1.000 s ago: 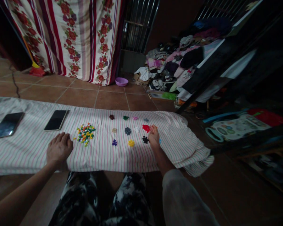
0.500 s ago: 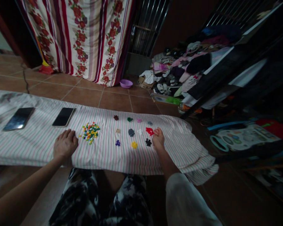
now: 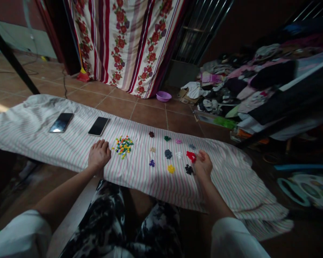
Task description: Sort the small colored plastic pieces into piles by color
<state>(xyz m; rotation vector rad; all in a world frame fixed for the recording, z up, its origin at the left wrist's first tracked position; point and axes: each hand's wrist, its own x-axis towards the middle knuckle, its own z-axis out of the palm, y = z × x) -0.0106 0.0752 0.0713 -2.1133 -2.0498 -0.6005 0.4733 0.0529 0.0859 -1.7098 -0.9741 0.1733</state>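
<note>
My right hand (image 3: pixel 204 164) is at the right edge of a small heap of red pieces (image 3: pixel 191 156), its fingers curled together; whatever they hold is hidden. Flat on the striped cloth (image 3: pixel 142 175), my left hand (image 3: pixel 99 154) lies with fingers stretched out, left of a mixed pile of small coloured pieces (image 3: pixel 123 147). Between the hands are single-colour heaps: black pieces (image 3: pixel 188 169), yellow pieces (image 3: pixel 171 168), white pieces (image 3: pixel 178 155), dark grey pieces (image 3: pixel 168 154), purple pieces (image 3: pixel 151 163), beige pieces (image 3: pixel 152 149), brown pieces (image 3: pixel 151 134), green pieces (image 3: pixel 167 138), pink pieces (image 3: pixel 178 141) and blue-grey pieces (image 3: pixel 192 146).
Two phones, a nearer phone (image 3: pixel 98 126) and a farther phone (image 3: pixel 61 122), lie on the cloth at left. Beyond the cloth are a purple basin (image 3: pixel 163 96), a floral curtain (image 3: pixel 126 46) and a heap of clothes (image 3: pixel 244 82). A dark post (image 3: pixel 261 133) stands at right.
The view has swung left, so everything sits further right in the picture. Both hands keep nearly the same places on the cloth, the right one still by the red pieces.
</note>
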